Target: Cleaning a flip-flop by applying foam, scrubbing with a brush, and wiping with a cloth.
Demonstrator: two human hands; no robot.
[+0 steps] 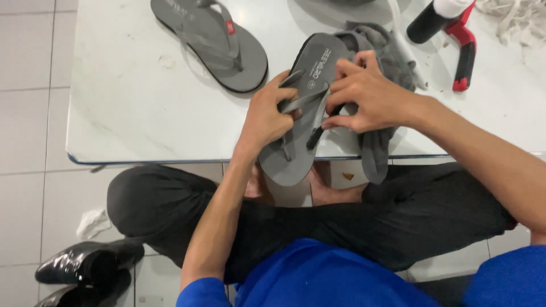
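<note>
Grey flip-flop [301, 113] overhangs my counter [142, 102]; left hand [264, 116] clamps its straps, right hand [369, 96] pinches cloth [378, 142], and I judge a slackened clamp drops it.

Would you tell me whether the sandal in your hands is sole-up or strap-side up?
Strap-side up: the sandal shows its grey straps.

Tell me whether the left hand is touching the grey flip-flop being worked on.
Touching. The head view shows the left hand gripping the straps of the grey flip-flop, fingers wrapped over them.
</note>
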